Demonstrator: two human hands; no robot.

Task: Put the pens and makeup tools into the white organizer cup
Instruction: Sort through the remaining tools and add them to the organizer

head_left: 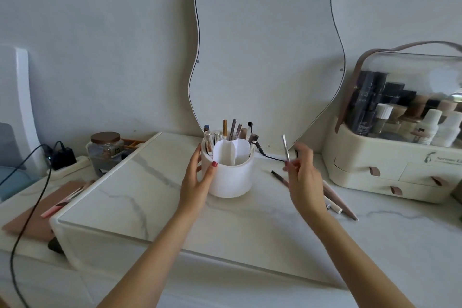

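The white organizer cup [231, 177] stands upright on the marble top, with inner dividers. Several pens and pencils [233, 130] stick up from its rear compartments. My left hand [197, 177] wraps the cup's left side, thumb on the front wall. My right hand [301, 172] hovers to the right of the cup and pinches a thin silver tool [285, 147], which points upward. Under that hand on the table lie a dark slim pencil [279, 177], a long pink-brown pen [341, 201] and a white pen [333, 206].
A wavy mirror [265, 45] leans on the wall behind the cup. A cream cosmetics case [390, 170] with drawers stands at the right. A black cable [272, 157] runs behind the cup. A glass jar [106, 150] and a brown board [37, 212] carrying a pink pen sit at the left.
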